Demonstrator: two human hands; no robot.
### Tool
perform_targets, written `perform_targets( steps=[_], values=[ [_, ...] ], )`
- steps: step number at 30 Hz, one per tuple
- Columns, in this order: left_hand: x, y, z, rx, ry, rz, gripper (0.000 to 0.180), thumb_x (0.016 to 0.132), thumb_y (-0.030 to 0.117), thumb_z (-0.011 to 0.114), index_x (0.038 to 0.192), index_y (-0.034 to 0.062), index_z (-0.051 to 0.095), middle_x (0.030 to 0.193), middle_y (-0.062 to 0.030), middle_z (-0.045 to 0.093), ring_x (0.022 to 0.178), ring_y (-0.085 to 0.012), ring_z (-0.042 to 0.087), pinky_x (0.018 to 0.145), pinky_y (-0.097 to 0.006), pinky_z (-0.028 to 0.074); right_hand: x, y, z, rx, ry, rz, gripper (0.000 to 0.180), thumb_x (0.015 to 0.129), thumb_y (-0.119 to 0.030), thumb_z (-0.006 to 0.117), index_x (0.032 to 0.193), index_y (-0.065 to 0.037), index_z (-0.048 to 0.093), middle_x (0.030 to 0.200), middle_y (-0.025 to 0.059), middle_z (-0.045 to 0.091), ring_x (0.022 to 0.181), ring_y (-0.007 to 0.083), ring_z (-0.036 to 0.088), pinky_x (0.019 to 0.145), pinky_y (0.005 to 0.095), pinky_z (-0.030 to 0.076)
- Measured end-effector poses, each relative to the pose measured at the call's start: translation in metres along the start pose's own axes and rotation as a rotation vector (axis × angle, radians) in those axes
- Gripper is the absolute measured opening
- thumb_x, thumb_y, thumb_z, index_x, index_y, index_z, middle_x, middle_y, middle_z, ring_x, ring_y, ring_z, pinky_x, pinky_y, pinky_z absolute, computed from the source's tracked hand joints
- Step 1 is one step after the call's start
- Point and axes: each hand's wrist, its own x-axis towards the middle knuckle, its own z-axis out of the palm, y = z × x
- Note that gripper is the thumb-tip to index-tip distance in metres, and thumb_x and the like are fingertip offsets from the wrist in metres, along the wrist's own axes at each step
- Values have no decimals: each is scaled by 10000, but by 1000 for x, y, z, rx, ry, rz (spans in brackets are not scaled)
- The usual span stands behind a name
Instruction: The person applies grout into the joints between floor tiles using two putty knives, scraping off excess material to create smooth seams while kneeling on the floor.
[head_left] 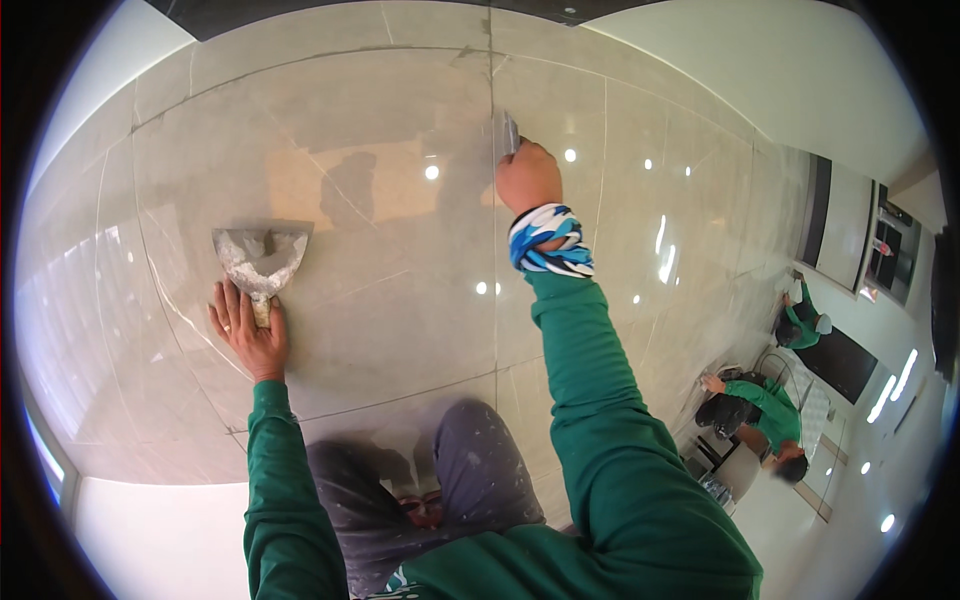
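My left hand (252, 335) grips the handle of a wide putty knife (262, 245), its fingers lying along one side of the handle and the thumb on the other. Pale grey paste coats the blade, which lies low over the glossy tile floor (380, 310). Farther off and to the right, my right hand (530, 177) is closed around a small putty knife (510, 133). Its narrow grey blade points away from me, right beside the dark joint (492, 90) that runs between two tiles. The fist hides its handle.
My knees (490, 455) are bent at the near edge of the tiles. Two people in green tops, one nearer (765, 405) and one farther (803, 320), crouch on the floor at the right. Near them are a bucket (738, 473) and a dark mat-like rectangle (840, 362). White walls border the floor.
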Motion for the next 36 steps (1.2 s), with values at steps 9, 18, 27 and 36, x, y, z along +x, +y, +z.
perform_targets(
  steps=[9, 18, 27, 36],
  values=[
    [5, 10, 4, -29, 20, 22, 459, 902, 293, 687, 1261, 8, 666, 1549, -150, 510, 1492, -346, 386, 1248, -531, 177, 0, -47, 50, -136, 170, 47, 310, 860, -96, 573, 1091, 99, 644, 1059, 231, 653, 1073, 378, 584, 888, 455, 531],
    [8, 11, -1, -16, 12, 6, 451, 909, 293, 682, 1247, -6, 668, 1543, -156, 514, 1490, -348, 389, 1249, -527, 178, 35, -17, 18, -192, 70, -100, 258, 840, -113, 591, 1006, 67, 672, 1005, 207, 683, 1059, 378, 591, 934, 457, 473],
    [-1, -2, -2, 11, 10, -4, 448, 911, 288, 684, 1264, 13, 667, 1547, -144, 514, 1489, -343, 394, 1250, -523, 176, -3, -35, 18, -337, -110, -335, 255, 853, -142, 585, 981, 45, 703, 990, 209, 686, 990, 380, 594, 912, 478, 469],
    [2, 4, -2, 2, -4, 6, 467, 932, 303, 666, 1290, 4, 643, 1546, -163, 508, 1493, -339, 384, 1252, -522, 170, -24, 7, 15, -40, 86, 59, 220, 873, -113, 594, 1012, 27, 689, 994, 205, 693, 984, 379, 643, 903, 452, 508]
  ],
)
